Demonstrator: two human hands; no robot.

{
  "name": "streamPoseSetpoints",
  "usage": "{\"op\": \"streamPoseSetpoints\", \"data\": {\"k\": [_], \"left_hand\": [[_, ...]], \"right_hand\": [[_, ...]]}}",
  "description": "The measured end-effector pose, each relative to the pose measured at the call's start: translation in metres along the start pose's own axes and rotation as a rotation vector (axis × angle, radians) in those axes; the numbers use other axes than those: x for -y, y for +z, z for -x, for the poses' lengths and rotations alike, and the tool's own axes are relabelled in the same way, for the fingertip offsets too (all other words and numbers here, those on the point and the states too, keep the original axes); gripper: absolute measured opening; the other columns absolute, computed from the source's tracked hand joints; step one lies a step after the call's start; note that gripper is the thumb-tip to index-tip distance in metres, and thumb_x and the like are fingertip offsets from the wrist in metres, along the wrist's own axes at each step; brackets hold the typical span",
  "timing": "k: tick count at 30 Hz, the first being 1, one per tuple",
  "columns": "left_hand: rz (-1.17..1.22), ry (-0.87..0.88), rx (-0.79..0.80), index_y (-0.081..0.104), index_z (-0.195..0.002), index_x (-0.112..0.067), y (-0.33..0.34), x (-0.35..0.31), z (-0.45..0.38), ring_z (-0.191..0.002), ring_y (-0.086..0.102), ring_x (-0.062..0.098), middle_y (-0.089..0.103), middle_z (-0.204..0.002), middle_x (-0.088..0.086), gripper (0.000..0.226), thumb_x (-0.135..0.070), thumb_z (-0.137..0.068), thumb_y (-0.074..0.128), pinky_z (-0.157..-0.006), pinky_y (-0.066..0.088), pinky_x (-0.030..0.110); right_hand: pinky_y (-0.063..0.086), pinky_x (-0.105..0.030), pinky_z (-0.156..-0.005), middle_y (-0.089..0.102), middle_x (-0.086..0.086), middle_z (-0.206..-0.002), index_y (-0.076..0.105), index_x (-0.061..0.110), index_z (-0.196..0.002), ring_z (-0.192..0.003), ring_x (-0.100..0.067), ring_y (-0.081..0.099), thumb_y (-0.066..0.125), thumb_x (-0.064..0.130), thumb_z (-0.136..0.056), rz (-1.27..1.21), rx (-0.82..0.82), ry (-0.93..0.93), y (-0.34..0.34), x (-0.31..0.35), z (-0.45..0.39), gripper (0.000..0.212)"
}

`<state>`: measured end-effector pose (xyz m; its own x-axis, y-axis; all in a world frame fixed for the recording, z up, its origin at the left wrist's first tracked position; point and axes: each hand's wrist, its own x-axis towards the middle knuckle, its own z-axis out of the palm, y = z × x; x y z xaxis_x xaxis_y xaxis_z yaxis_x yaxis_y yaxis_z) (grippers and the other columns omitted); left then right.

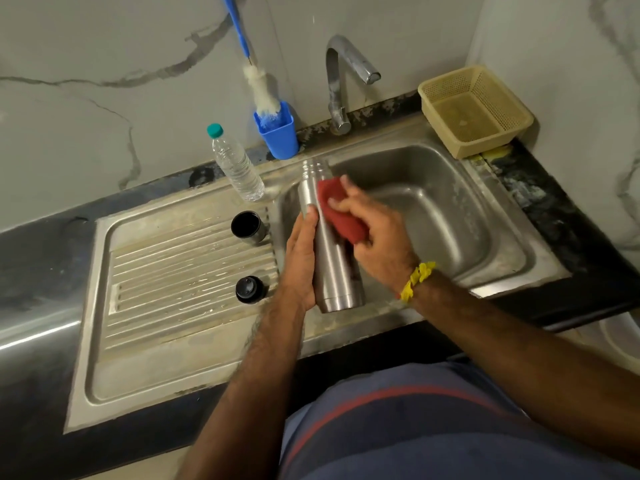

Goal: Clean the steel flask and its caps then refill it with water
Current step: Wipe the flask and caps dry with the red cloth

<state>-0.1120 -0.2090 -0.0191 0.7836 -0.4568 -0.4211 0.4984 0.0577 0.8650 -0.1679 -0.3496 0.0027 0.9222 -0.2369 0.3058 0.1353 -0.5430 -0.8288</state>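
Left hand (pixel 300 261) is wrapped round the steel flask (pixel 329 251), held tilted over the sink (pixel 450 216), right hand (pixel 367 230) is closed on a red cloth (pixel 337 209) pressed to it, so outside wiping looks underway, both caps (pixel 248 227) (pixel 249 289) parked on the drainboard (pixel 166 271), refilling not started.

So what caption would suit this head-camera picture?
Left hand steadies the steel flask over the sink while right hand rubs it with a red cloth.

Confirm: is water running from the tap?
No, the tap shows no stream, and the sink beneath it holds no flow.
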Motion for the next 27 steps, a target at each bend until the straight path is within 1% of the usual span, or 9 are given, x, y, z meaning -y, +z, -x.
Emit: {"op": "streamPoseSetpoints", "data": {"k": [2,5,9,11,13,15,18,22,27], "left_hand": [[0.051,-0.007,-0.032,0.042,-0.152,-0.018,-0.004,-0.004,-0.003,-0.137,0.047,0.048,0.050,-0.148,0.027,0.080,-0.066,-0.092,0.061,-0.114,0.033,0.069],[0.039,0.000,-0.047,0.053,-0.143,-0.023,-0.004,-0.017,-0.010,-0.118,0.062,0.045,0.063,-0.133,0.023,0.067,-0.062,-0.090,0.066,-0.102,0.045,0.070],[0.022,-0.030,-0.067,0.040,-0.152,-0.014,-0.007,-0.023,-0.012,-0.134,0.049,0.050,0.047,-0.149,0.031,0.096,-0.071,-0.082,0.070,-0.110,0.037,0.069],[0.068,-0.008,-0.006,0.045,-0.148,-0.014,-0.006,-0.025,-0.021,-0.129,0.052,0.054,0.051,-0.142,0.035,0.080,-0.058,-0.087,0.073,-0.106,0.041,0.072],[0.004,0.074,-0.050,0.056,-0.138,-0.019,-0.004,-0.030,-0.025,-0.119,0.062,0.049,0.062,-0.131,0.029,0.066,-0.047,-0.083,0.080,-0.098,0.049,0.068],[0.036,0.071,-0.039,0.058,-0.135,-0.018,0.001,-0.033,-0.029,-0.118,0.063,0.048,0.063,-0.129,0.029,0.072,-0.046,-0.076,0.086,-0.097,0.049,0.070],[0.073,0.119,-0.113,0.062,-0.130,-0.013,0.000,-0.040,-0.033,-0.114,0.066,0.044,0.068,-0.123,0.025,0.072,-0.046,-0.071,0.087,-0.098,0.051,0.066],[0.034,0.137,-0.212,0.065,-0.127,-0.014,0.000,-0.042,-0.038,-0.104,0.071,0.037,0.073,-0.114,0.018,0.076,-0.050,-0.064,0.088,-0.090,0.059,0.056],[0.075,0.142,-0.263,0.062,-0.126,-0.011,-0.002,-0.049,-0.041,-0.093,0.072,0.030,0.072,-0.108,0.017,0.054,-0.041,-0.085,0.080,-0.080,0.062,0.047]], "right_hand": [[0.034,-0.042,-0.117,0.044,-0.012,-0.152,0.065,0.011,-0.127,-0.143,-0.028,0.039,0.064,-0.010,-0.073,0.090,0.091,-0.148,0.003,-0.003,0.014,0.057],[0.040,-0.038,-0.114,0.052,-0.015,-0.145,0.067,0.007,-0.123,-0.136,-0.026,0.050,0.059,-0.005,-0.074,0.025,-0.025,-0.053,0.007,-0.008,0.022,0.050],[0.041,-0.042,-0.113,0.046,-0.018,-0.149,0.065,0.006,-0.127,-0.138,-0.031,0.047,0.063,-0.007,-0.077,0.080,0.055,-0.220,0.003,-0.007,0.036,0.052],[0.041,-0.046,-0.113,0.046,-0.017,-0.149,0.065,0.006,-0.127,-0.139,-0.030,0.046,0.062,-0.006,-0.078,0.118,0.074,-0.300,-0.003,-0.012,0.037,0.051],[0.045,-0.048,-0.109,0.049,-0.017,-0.147,0.066,0.007,-0.127,-0.136,-0.027,0.050,0.058,-0.005,-0.075,0.076,-0.031,-0.154,-0.002,-0.011,0.034,0.053],[0.044,-0.049,-0.110,0.047,-0.018,-0.149,0.065,0.007,-0.127,-0.139,-0.031,0.045,0.057,-0.005,-0.075,0.080,-0.049,-0.151,0.002,-0.004,0.037,0.055],[0.039,-0.051,-0.113,0.045,-0.019,-0.150,0.066,0.002,-0.126,-0.145,-0.038,0.035,0.066,-0.009,-0.078,0.152,0.111,-0.413,0.000,-0.011,0.052,0.049],[0.041,-0.053,-0.111,0.047,-0.020,-0.148,0.067,0.002,-0.125,-0.142,-0.036,0.040,0.067,-0.014,-0.077,0.084,0.008,-0.283,0.004,-0.011,0.052,0.051],[0.043,-0.054,-0.108,0.048,-0.023,-0.145,0.066,-0.003,-0.123,-0.139,-0.036,0.045,0.068,-0.016,-0.074,0.102,0.039,-0.404,-0.007,-0.024,0.048,0.051]]}}
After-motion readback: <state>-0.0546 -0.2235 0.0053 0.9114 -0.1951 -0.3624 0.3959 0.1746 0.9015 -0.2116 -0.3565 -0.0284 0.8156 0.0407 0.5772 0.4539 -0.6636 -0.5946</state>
